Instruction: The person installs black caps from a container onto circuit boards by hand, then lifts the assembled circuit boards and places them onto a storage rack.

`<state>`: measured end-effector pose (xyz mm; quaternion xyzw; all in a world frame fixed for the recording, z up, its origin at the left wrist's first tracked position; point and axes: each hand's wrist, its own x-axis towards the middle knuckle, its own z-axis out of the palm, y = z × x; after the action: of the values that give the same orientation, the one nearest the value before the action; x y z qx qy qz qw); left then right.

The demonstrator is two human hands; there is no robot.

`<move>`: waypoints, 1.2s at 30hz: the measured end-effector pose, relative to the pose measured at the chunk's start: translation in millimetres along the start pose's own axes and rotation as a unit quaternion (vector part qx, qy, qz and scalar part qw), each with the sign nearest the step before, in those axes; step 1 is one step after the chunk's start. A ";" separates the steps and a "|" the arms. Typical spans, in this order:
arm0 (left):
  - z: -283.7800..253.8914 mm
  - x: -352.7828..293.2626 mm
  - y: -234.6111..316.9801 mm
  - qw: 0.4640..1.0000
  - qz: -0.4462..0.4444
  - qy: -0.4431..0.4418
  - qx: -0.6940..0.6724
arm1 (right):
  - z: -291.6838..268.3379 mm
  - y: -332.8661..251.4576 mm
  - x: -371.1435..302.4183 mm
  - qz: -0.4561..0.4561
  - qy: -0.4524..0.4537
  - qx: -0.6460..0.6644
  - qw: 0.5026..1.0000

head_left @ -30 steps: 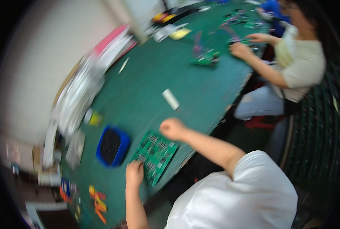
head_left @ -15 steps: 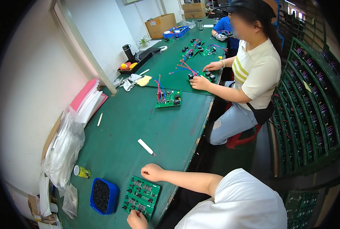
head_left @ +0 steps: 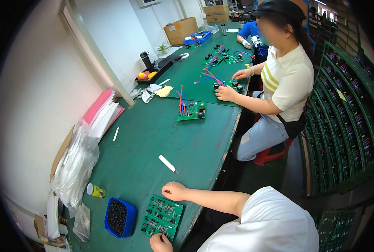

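A green circuit board (head_left: 162, 215) with digit displays and several small black parts lies near the table's front edge. My left hand (head_left: 161, 243) is closed at the board's lower edge, thumb and fingertips pinched together there. Past the board's far right corner, my right hand (head_left: 174, 191) is curled closed, and whatever may be inside it is hidden. Just left of the board stands a blue bin (head_left: 130, 218) full of small black pieces (head_left: 117, 216). A white-handled blade (head_left: 168, 164) lies on the green table beyond my right hand.
A yellow-green can (head_left: 96, 190) and plastic-wrapped papers (head_left: 78, 168) line the wall side. Farther along sits a wired circuit board (head_left: 191, 111). A co-worker (head_left: 285, 84) handles another wired board at right, near a rack of boards (head_left: 342, 126).
The whole view has shifted slightly, so the scene sits farther right. Both my hands keep about the same places by the board. The far person in blue now holds a board higher.
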<state>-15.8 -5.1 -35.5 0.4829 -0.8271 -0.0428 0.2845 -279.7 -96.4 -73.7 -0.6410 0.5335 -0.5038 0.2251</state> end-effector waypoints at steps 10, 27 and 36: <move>-3.7 4.4 7.8 0.994 -0.109 0.029 -0.008 | 2.9 1.0 -1.5 -0.007 0.007 -0.007 1.000; 2.9 6.6 -9.4 0.987 -0.135 -0.048 0.072 | 108.1 -141.3 101.8 -0.187 -0.151 -0.042 0.970; 8.2 -4.0 -2.6 0.991 -0.129 0.010 0.029 | 209.5 -172.9 123.0 -0.048 -0.407 -0.350 0.843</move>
<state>-16.5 -4.9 -45.0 0.5944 -0.7558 -0.0503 0.2702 -24.5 -203.6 37.1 -0.8494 0.5034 0.0121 0.1582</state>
